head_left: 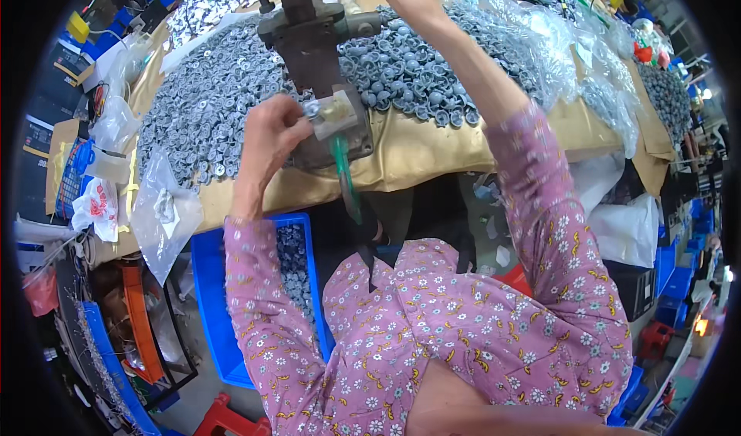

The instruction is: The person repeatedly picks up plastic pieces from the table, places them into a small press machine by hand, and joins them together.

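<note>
A dark metal hand press [312,57] stands at the table's near edge. On its base is a small pale block fixture [336,113], with a green tube [340,158] hanging down in front. My left hand [268,139] is at the fixture's left side, thumb and fingers pinched together; what lies between them is too small to make out. Up at the top edge, right of the press column, is my right hand [409,0]; its fingers are partly cut off, so their grip does not show. Small grey cup-shaped parts [405,69] lie heaped right of the press.
Flat grey round parts [208,104] cover the table's left. Clear plastic sheeting [532,34] lies over the right heap. A plastic bag [164,212] hangs off the front left edge. Below stands a blue bin [212,297] with grey parts, near a red stool [224,419].
</note>
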Demonstrator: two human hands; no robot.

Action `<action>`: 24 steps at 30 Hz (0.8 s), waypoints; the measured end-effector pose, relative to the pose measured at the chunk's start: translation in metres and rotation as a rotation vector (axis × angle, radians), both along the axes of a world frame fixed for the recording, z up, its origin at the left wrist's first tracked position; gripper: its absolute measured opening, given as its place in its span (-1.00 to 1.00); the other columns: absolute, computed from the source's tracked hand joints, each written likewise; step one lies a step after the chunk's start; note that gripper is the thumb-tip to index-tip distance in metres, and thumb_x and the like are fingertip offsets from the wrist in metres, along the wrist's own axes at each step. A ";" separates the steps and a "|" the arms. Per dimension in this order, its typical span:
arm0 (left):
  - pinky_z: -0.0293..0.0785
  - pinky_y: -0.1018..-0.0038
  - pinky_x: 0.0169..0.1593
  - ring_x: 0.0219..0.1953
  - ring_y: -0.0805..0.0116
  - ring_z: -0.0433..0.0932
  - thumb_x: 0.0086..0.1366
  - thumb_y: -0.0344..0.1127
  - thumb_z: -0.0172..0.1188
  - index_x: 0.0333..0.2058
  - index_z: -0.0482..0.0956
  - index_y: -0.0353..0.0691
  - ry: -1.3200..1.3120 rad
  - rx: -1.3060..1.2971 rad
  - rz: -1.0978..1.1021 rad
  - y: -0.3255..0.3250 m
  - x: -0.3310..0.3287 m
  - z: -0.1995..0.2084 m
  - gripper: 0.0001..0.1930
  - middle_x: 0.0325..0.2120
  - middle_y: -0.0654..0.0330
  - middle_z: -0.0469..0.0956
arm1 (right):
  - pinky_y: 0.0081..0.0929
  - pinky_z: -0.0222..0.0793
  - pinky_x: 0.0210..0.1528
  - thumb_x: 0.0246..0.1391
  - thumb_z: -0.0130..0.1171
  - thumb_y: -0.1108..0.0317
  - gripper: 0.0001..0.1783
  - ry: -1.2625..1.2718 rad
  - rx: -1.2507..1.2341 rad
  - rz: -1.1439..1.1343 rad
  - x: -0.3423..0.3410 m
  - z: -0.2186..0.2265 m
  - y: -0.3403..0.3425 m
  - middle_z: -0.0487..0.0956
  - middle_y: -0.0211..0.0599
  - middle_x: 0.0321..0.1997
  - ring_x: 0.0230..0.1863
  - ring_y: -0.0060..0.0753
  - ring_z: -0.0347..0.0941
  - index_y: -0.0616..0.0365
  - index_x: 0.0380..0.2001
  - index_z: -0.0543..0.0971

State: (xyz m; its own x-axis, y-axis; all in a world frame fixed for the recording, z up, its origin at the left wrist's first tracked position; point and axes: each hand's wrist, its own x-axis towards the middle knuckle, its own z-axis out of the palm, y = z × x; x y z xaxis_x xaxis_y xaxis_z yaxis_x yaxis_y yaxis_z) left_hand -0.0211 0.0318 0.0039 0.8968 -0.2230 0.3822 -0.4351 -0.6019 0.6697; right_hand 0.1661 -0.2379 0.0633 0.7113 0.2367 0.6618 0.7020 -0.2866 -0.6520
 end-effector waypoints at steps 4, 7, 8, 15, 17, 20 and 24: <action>0.40 0.45 -0.47 -0.59 0.41 0.49 0.06 -0.48 0.31 -0.43 0.60 -0.35 -0.060 0.059 0.223 0.046 -0.067 0.015 -0.90 -0.62 0.11 0.51 | -0.27 0.42 -0.18 0.09 0.28 0.28 -0.81 0.015 -0.399 -0.108 -0.085 -0.054 -0.057 0.69 -0.20 -0.25 -0.26 -0.19 0.61 0.15 -0.30 0.70; 0.44 0.43 -0.45 -0.59 0.38 0.53 0.07 -0.46 0.31 -0.40 0.63 -0.34 0.108 0.093 0.397 0.103 -0.123 0.006 -0.89 -0.61 0.11 0.55 | -0.22 0.33 -0.10 0.04 0.29 0.32 -0.83 -0.142 -0.661 -0.118 -0.120 -0.062 -0.069 0.65 -0.24 -0.30 -0.22 -0.10 0.57 0.08 -0.27 0.69; 0.45 0.42 -0.44 -0.58 0.37 0.55 0.09 -0.44 0.34 -0.38 0.64 -0.34 0.233 0.275 0.508 0.116 -0.139 0.003 -0.87 -0.60 0.11 0.57 | -0.20 0.30 -0.06 0.05 0.29 0.34 -0.84 -0.161 -0.686 -0.137 -0.122 -0.068 -0.066 0.62 -0.26 -0.34 -0.21 -0.11 0.55 0.07 -0.27 0.67; 0.45 0.43 -0.43 -0.56 0.43 0.53 0.19 -0.32 0.43 -0.18 0.68 -0.32 0.140 0.031 0.469 0.048 -0.114 -0.012 -0.74 -0.60 0.14 0.55 | -0.20 0.31 -0.05 0.09 0.29 0.38 -0.84 -0.215 -0.704 -0.191 -0.108 -0.079 -0.061 0.63 -0.24 -0.33 -0.22 -0.09 0.56 0.06 -0.23 0.66; 0.38 0.48 -0.47 -0.57 0.49 0.49 0.20 -0.32 0.44 -0.23 0.68 -0.34 0.085 -0.037 0.421 0.029 -0.091 -0.028 -0.76 -0.61 0.22 0.56 | -0.27 0.41 -0.15 0.12 0.32 0.36 -0.83 -0.231 -0.609 -0.209 -0.111 -0.069 -0.059 0.69 -0.21 -0.32 -0.33 -0.19 0.60 0.11 -0.20 0.70; 0.41 0.41 -0.45 -0.54 0.40 0.54 0.19 -0.25 0.46 -0.26 0.69 -0.36 0.118 0.075 0.484 0.003 -0.065 -0.038 -0.72 -0.57 0.15 0.61 | -0.23 0.49 -0.27 0.09 0.27 0.36 -0.86 0.067 -0.413 -0.112 -0.130 -0.051 -0.060 0.72 -0.21 -0.37 -0.39 -0.15 0.64 0.11 -0.30 0.73; 0.53 0.26 -0.36 -0.46 0.20 0.69 0.11 -0.05 0.52 -0.27 0.70 -0.33 0.276 0.018 0.609 0.000 -0.049 -0.058 -0.57 -0.50 -0.03 0.68 | -0.41 0.50 -0.34 0.04 0.36 0.35 -0.81 0.243 -0.690 0.163 -0.146 -0.055 -0.057 0.70 -0.21 -0.44 -0.47 -0.35 0.57 0.21 -0.30 0.75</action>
